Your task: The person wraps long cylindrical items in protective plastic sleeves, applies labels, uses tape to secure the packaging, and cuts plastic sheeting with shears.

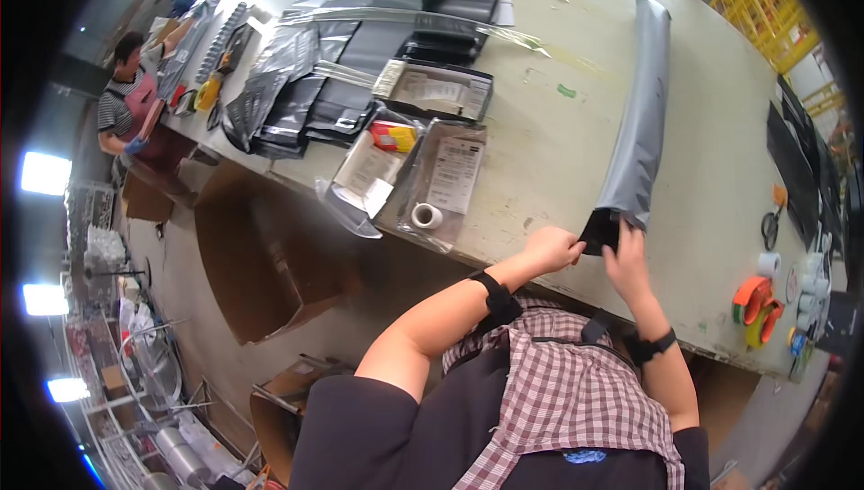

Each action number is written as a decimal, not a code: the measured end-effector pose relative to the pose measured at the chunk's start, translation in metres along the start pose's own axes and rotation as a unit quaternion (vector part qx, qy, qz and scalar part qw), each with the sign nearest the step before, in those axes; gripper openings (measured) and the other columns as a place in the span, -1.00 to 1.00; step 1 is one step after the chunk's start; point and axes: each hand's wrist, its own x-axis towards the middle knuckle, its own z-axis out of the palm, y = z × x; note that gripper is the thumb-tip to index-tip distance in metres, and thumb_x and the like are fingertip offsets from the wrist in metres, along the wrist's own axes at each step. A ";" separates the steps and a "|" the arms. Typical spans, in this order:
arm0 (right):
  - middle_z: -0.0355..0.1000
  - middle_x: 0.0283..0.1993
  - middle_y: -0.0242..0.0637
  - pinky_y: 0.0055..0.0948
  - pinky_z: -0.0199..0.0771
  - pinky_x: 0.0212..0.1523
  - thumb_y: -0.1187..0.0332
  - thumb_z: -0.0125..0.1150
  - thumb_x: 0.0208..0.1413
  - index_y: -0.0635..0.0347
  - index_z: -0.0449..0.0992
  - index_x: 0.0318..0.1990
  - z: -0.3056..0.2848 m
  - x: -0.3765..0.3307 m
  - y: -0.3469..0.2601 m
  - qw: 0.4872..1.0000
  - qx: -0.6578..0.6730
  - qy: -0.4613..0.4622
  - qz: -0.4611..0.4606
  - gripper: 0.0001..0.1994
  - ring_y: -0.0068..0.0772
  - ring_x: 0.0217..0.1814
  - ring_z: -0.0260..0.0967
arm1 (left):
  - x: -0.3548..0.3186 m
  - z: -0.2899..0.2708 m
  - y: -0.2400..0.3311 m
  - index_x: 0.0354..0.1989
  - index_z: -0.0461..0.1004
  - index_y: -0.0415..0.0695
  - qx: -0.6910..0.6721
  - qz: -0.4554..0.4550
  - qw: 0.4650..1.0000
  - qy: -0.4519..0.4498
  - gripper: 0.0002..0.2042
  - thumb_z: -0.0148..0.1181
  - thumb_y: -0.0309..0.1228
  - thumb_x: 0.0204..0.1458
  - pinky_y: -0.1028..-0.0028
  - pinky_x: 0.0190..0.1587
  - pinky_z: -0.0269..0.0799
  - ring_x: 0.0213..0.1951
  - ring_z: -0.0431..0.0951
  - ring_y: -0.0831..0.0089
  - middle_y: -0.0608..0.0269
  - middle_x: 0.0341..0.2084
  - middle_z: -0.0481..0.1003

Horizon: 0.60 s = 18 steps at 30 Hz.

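Note:
A long grey plastic mailing bag (641, 112) lies lengthwise on the table, its far end away from me and its black-lined mouth toward me. Something long fills it out, but what is inside is hidden. At the left corner of the mouth, my left hand (551, 251) is closed in a pinch on the bag's edge. My right hand (628, 260) grips the right side of the mouth, fingers over the plastic and thumb near the dark opening.
Stacked dark plastic bags (378, 40) cover the table's far left. Nearer stand open boxes of labels (441, 89) and a white roll (427, 215). Tape dispensers (754, 301) and scissors (769, 227) lie right. A co-worker (135, 112) stands far left; a cardboard box (261, 265) is below the table.

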 end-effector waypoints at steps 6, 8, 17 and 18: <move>0.04 0.15 0.40 -0.15 0.00 0.24 0.29 0.15 -0.04 0.60 -0.05 0.18 0.024 0.018 0.020 0.997 -0.062 -0.017 0.044 -0.27 0.29 0.25 -0.06 | 0.008 0.007 -0.003 -0.61 0.54 -0.03 0.012 0.000 1.000 0.006 -0.67 -0.03 -0.14 0.03 0.26 -0.36 0.39 -0.47 0.51 0.19 0.18 -0.64 0.50; 0.14 0.10 0.37 -0.14 0.04 0.23 0.26 0.15 -0.03 0.52 0.01 0.19 0.003 0.013 0.010 0.996 0.071 -0.031 0.051 -0.29 0.25 0.23 0.02 | 0.001 0.006 -0.011 -0.60 0.54 -0.05 -0.008 0.014 1.000 0.005 -0.69 -0.03 -0.17 0.03 0.27 -0.37 0.39 -0.47 0.52 0.19 0.17 -0.62 0.50; 0.44 -0.36 -0.26 -0.58 0.38 -0.39 0.48 0.09 0.06 0.32 0.47 -0.24 -0.065 -0.045 0.026 0.967 0.212 -0.041 0.138 -0.86 -0.57 -0.35 0.40 | -0.072 -0.032 -0.015 -0.49 0.51 -0.17 0.081 0.033 0.996 0.033 -0.79 0.11 -0.27 -0.04 0.24 -0.30 0.37 -0.38 0.47 0.07 0.06 -0.53 0.48; 0.41 -0.42 -0.32 -0.59 0.32 -0.45 0.41 0.14 0.05 0.31 0.45 -0.30 -0.064 -0.043 0.026 0.967 0.211 0.046 0.135 -0.86 -0.59 -0.46 0.33 | -0.083 -0.047 -0.013 -0.49 0.50 -0.18 0.075 0.021 0.996 0.050 -0.79 0.12 -0.28 -0.04 0.24 -0.30 0.37 -0.36 0.47 0.09 0.07 -0.51 0.47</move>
